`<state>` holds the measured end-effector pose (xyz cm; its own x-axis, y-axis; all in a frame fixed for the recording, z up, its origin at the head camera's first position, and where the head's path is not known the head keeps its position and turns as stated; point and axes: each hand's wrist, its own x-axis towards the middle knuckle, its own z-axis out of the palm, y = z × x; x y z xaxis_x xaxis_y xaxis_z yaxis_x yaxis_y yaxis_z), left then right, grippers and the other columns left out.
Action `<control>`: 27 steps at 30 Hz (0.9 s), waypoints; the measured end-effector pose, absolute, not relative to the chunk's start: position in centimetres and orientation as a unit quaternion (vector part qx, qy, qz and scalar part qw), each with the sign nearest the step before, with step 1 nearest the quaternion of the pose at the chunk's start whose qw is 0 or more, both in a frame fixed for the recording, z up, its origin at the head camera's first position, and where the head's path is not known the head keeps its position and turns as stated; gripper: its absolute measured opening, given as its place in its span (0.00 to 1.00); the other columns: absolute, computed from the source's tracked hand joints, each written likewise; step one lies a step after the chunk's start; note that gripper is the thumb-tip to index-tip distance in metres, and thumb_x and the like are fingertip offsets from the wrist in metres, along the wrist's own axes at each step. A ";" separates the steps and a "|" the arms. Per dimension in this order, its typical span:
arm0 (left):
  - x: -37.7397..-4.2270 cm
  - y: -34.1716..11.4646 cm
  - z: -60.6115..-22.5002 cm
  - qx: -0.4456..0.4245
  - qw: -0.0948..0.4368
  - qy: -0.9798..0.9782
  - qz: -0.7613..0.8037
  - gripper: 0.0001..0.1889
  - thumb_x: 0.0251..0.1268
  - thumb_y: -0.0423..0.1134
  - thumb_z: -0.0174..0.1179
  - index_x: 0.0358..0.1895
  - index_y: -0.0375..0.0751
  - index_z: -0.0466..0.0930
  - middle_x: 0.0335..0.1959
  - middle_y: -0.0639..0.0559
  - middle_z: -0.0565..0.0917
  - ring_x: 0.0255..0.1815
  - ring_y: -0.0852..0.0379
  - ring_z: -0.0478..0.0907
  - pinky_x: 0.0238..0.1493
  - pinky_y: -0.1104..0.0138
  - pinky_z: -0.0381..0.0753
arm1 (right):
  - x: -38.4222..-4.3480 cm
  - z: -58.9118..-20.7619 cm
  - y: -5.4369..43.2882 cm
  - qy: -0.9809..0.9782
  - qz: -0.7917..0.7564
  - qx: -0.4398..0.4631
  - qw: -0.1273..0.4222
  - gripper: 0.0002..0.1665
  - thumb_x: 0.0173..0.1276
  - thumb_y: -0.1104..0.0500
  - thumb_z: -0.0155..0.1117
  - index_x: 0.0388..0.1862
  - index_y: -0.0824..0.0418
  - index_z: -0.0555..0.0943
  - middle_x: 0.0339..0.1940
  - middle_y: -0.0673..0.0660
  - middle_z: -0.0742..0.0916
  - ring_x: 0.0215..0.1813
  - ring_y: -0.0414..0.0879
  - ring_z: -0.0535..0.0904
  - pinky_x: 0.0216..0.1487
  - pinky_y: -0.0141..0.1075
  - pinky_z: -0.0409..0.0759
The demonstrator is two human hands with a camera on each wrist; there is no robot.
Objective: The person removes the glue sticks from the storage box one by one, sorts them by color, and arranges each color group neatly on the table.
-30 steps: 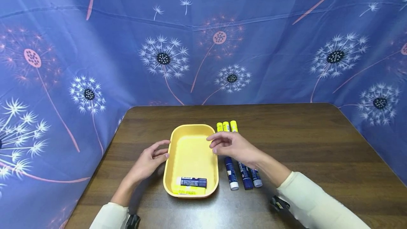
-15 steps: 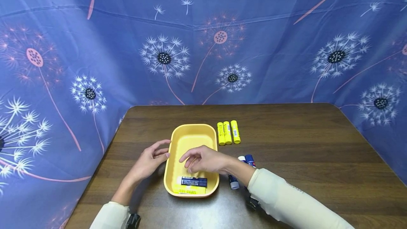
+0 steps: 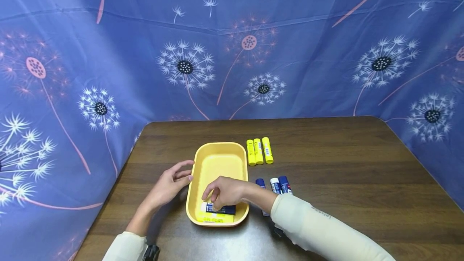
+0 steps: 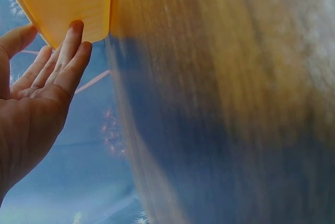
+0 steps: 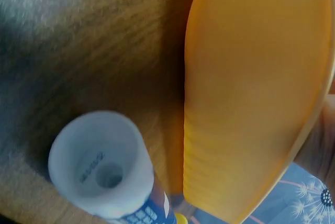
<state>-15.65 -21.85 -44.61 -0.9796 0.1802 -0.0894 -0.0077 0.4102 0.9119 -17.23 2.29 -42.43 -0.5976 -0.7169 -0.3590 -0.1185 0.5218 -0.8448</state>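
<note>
A yellow tray point(image 3: 217, 164) stands on the wooden table. At its near end lie a blue glue stick point(image 3: 228, 210) with a white end and a yellow glue stick point(image 3: 216, 218), side by side. My right hand point(image 3: 226, 191) reaches over the tray's right wall, thumb overlapping the blue stick and index finger near its white end; whether it pinches the stick I cannot tell. In the right wrist view the tray wall hides most of that hand. My left hand point(image 3: 170, 184) touches the tray's left rim with loosely extended fingers, also visible in the left wrist view point(image 4: 47, 88).
Several yellow glue sticks point(image 3: 259, 151) lie in a row beyond the tray's right side. Nearer, several blue glue sticks point(image 3: 285, 185) lie partly hidden under my right forearm. One glue stick's white base point(image 5: 104, 166) looms in the right wrist view. A patterned blue cloth point(image 3: 308, 43) hangs behind the table.
My right hand has come left from over the tray's right rim, then down to the blue glue stick inside. The left hand has stayed on the left rim.
</note>
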 end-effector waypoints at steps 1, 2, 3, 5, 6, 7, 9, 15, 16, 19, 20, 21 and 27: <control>-15.6 -21.9 -44.7 0.052 0.088 0.836 0.540 0.25 0.75 0.34 0.61 0.72 0.45 0.71 0.63 0.34 0.84 0.65 0.42 0.83 0.64 0.56 0.82 | -17.1 -42.5 2.2 0.797 -0.404 -0.265 0.361 0.17 0.60 0.72 0.72 0.47 0.59 0.88 0.37 0.54 0.85 0.39 0.41 0.78 0.40 0.29 0.76; -15.6 -21.9 -44.7 0.053 0.088 0.835 0.540 0.25 0.75 0.34 0.61 0.73 0.45 0.71 0.63 0.34 0.84 0.65 0.42 0.83 0.64 0.55 0.82 | -17.0 -42.6 2.1 0.802 -0.397 -0.267 0.358 0.17 0.60 0.72 0.72 0.47 0.59 0.88 0.36 0.53 0.85 0.38 0.41 0.77 0.39 0.29 0.76; -15.6 -21.9 -44.7 0.053 0.089 0.836 0.539 0.25 0.75 0.34 0.60 0.73 0.45 0.71 0.63 0.34 0.84 0.65 0.42 0.83 0.64 0.55 0.81 | -16.9 -42.7 2.0 0.805 -0.393 -0.269 0.354 0.17 0.60 0.73 0.72 0.46 0.59 0.88 0.35 0.53 0.84 0.37 0.40 0.77 0.37 0.29 0.75; -15.6 -21.8 -44.7 0.055 0.087 0.836 0.538 0.25 0.75 0.34 0.60 0.73 0.45 0.71 0.63 0.34 0.83 0.65 0.41 0.83 0.64 0.53 0.81 | -16.7 -42.9 1.9 0.811 -0.387 -0.274 0.342 0.17 0.58 0.74 0.72 0.45 0.60 0.89 0.32 0.53 0.84 0.35 0.40 0.76 0.35 0.28 0.74; -15.6 -21.8 -44.7 0.054 0.086 0.837 0.537 0.25 0.75 0.34 0.61 0.73 0.45 0.71 0.63 0.34 0.84 0.65 0.42 0.83 0.64 0.53 0.81 | -16.7 -42.9 1.8 0.814 -0.384 -0.277 0.336 0.18 0.58 0.75 0.72 0.45 0.60 0.89 0.31 0.52 0.83 0.33 0.39 0.76 0.33 0.28 0.73; -15.6 -21.8 -44.7 0.055 0.084 0.837 0.537 0.25 0.75 0.34 0.60 0.73 0.45 0.71 0.63 0.34 0.84 0.65 0.41 0.83 0.64 0.53 0.81 | -16.6 -43.0 1.8 0.817 -0.381 -0.280 0.330 0.18 0.57 0.75 0.72 0.45 0.60 0.89 0.30 0.52 0.83 0.33 0.39 0.75 0.33 0.27 0.72; -15.6 -21.8 -44.7 0.056 0.083 0.838 0.537 0.25 0.75 0.34 0.60 0.73 0.45 0.71 0.63 0.34 0.84 0.65 0.41 0.83 0.64 0.52 0.81 | -16.6 -43.1 1.8 0.821 -0.376 -0.288 0.319 0.18 0.57 0.75 0.71 0.45 0.61 0.89 0.29 0.51 0.83 0.32 0.38 0.75 0.32 0.26 0.72; -15.6 -21.8 -44.8 0.056 0.085 0.835 0.541 0.25 0.75 0.34 0.61 0.72 0.46 0.71 0.63 0.34 0.84 0.65 0.42 0.83 0.62 0.57 0.82 | -16.6 -43.0 1.9 0.819 -0.378 -0.303 0.308 0.18 0.57 0.75 0.70 0.46 0.62 0.89 0.28 0.50 0.84 0.31 0.36 0.75 0.32 0.26 0.71; -15.6 -21.8 -44.9 0.054 0.086 0.833 0.544 0.25 0.75 0.34 0.61 0.72 0.46 0.71 0.62 0.34 0.84 0.65 0.42 0.83 0.62 0.59 0.83 | -16.6 -42.9 1.9 0.817 -0.382 -0.304 0.307 0.19 0.57 0.75 0.70 0.46 0.62 0.89 0.28 0.49 0.84 0.31 0.36 0.75 0.32 0.25 0.72; -15.6 -21.9 -45.0 0.056 0.086 0.831 0.546 0.25 0.75 0.33 0.60 0.72 0.44 0.71 0.62 0.33 0.84 0.65 0.41 0.83 0.59 0.66 0.82 | -16.6 -42.5 2.0 0.812 -0.403 -0.302 0.296 0.19 0.57 0.74 0.70 0.47 0.61 0.89 0.30 0.50 0.84 0.31 0.36 0.75 0.32 0.26 0.73; -15.6 -21.9 -45.0 0.055 0.084 0.831 0.547 0.25 0.75 0.33 0.61 0.72 0.44 0.71 0.62 0.33 0.84 0.65 0.41 0.83 0.58 0.67 0.82 | -16.7 -42.3 2.0 0.808 -0.413 -0.302 0.291 0.20 0.57 0.74 0.70 0.48 0.62 0.88 0.31 0.51 0.85 0.31 0.36 0.76 0.32 0.26 0.73; -15.6 -21.8 -45.0 0.056 0.083 0.831 0.548 0.25 0.74 0.33 0.61 0.72 0.44 0.71 0.62 0.33 0.84 0.65 0.41 0.83 0.58 0.68 0.81 | -16.8 -42.1 2.1 0.805 -0.425 -0.302 0.283 0.20 0.57 0.74 0.69 0.49 0.62 0.88 0.31 0.52 0.85 0.30 0.37 0.76 0.32 0.27 0.73; -15.7 -21.8 -45.0 0.059 0.080 0.831 0.547 0.25 0.75 0.34 0.61 0.72 0.46 0.71 0.62 0.34 0.84 0.64 0.42 0.83 0.59 0.66 0.82 | -18.2 -40.9 3.6 0.785 -0.488 -0.287 0.252 0.22 0.61 0.72 0.69 0.55 0.62 0.86 0.37 0.57 0.85 0.31 0.41 0.77 0.33 0.29 0.77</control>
